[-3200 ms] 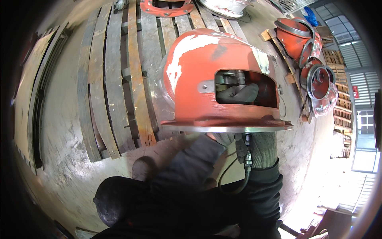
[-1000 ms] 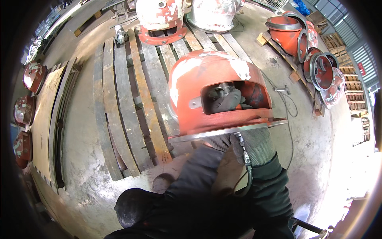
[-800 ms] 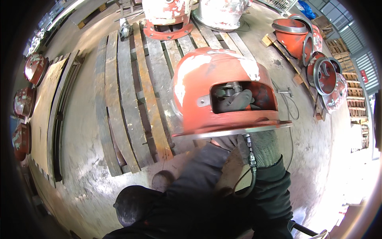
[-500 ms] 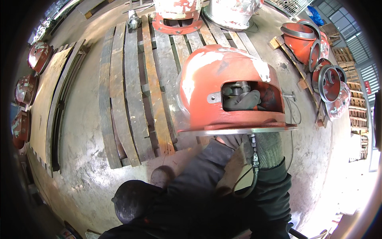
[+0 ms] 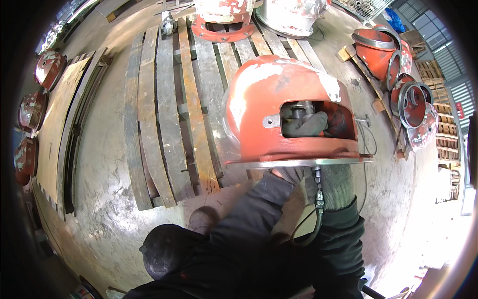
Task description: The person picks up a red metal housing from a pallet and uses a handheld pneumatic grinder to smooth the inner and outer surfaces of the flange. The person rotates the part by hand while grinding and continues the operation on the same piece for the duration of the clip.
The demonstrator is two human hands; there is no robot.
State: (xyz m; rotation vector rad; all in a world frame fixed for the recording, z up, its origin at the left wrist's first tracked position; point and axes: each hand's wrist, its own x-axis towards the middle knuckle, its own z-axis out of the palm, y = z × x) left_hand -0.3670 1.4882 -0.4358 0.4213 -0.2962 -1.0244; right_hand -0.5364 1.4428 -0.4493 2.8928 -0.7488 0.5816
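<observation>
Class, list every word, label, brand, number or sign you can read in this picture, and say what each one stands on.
No text can be read anywhere in the picture.
Small red panel at the far right: perhaps a sign, but too small and blurred to read.
Red metal casing: no lettering seen, just paint and pale patches.
Hose: no marks that can be made out.
</observation>
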